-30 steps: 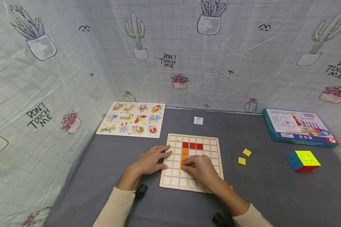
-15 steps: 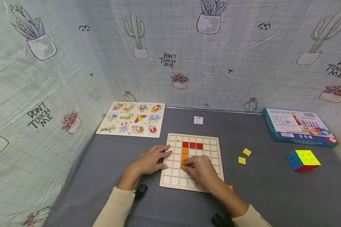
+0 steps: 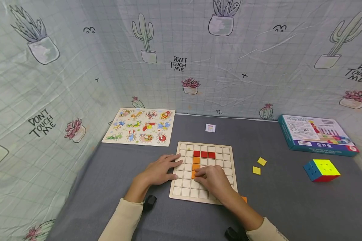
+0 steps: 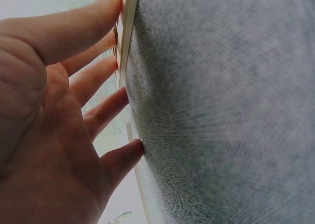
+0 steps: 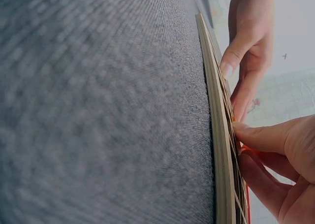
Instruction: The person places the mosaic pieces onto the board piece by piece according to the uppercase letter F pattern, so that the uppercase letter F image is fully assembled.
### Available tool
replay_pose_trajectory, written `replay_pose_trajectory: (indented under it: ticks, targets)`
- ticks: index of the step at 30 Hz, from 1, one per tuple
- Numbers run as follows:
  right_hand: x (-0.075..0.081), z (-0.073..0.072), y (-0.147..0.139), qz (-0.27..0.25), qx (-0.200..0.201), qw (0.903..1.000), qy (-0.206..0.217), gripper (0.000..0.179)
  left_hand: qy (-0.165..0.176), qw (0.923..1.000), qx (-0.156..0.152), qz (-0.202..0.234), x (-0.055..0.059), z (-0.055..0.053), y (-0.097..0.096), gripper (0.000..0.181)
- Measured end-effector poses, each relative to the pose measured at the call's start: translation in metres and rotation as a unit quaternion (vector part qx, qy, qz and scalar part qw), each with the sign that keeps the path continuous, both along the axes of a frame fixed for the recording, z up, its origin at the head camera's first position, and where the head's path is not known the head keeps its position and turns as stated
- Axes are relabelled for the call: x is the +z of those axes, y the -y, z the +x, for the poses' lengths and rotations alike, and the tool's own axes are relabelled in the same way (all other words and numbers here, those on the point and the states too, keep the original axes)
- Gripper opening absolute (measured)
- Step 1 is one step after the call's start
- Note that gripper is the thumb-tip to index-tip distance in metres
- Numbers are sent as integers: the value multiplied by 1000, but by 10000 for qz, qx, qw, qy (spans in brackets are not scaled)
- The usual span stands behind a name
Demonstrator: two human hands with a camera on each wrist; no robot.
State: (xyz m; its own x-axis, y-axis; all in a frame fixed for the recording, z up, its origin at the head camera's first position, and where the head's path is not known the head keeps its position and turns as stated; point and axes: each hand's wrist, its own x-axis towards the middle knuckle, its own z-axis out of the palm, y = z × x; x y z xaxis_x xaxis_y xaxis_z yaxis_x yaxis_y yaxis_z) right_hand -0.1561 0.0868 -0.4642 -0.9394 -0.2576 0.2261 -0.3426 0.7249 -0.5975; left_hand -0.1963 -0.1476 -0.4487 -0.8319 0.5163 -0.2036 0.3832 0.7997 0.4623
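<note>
A square wooden grid board (image 3: 185, 192) lies on the table. In the head view, red square tiles (image 3: 204, 154) form a short row near its top, and orange square tiles (image 3: 196, 160) run down a column below the left red one. My right hand (image 3: 214, 179) is over the board, thumb and index finger pinching the lowest orange tile (image 3: 193, 175), which they partly cover. My left hand (image 3: 158, 170) rests with spread fingers on the board's left edge; its thumb and several fingertips show at that edge in the left wrist view.
Yellow square tiles (image 3: 256, 170) lie right of the board. An orange piece (image 3: 244, 199) peeks out beside the right forearm. Farther off are a puzzle cube (image 3: 322, 170), a flat game box (image 3: 318, 135), an insect picture board (image 3: 140, 127) and a small printed card (image 3: 210, 128).
Almost nothing differs. The right hand's fingertips shift very slightly at the lowest orange tile; the left hand stays still on the board's edge.
</note>
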Motion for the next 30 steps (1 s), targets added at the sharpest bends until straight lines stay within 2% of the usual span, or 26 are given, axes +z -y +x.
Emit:
replay_pose_trajectory:
  ticks: [6, 13, 18, 21, 24, 30]
  targets:
    - [0, 0, -1, 25, 93, 10000, 22, 11, 15, 10000, -22, 17, 0, 0, 0, 61]
    - [4, -2, -10, 148, 493, 9982, 299, 18, 35, 10000, 11, 33, 2, 1, 0, 61]
    - [9, 3, -25, -169, 626, 9967, 482, 25, 28, 10000, 11, -7, 0, 0, -1, 61]
    - [12, 10, -38, -360, 477, 9965, 579, 29, 20, 10000, -30, 4, 0, 0, -1, 61]
    - [16, 18, -54, -260, 262, 9974, 613, 32, 14, 10000, -60, 37, -1, 1, 0, 62]
    - [23, 33, -91, 508, -312, 9961, 652, 39, -6, 10000, -46, 58, -2, 0, 1, 62]
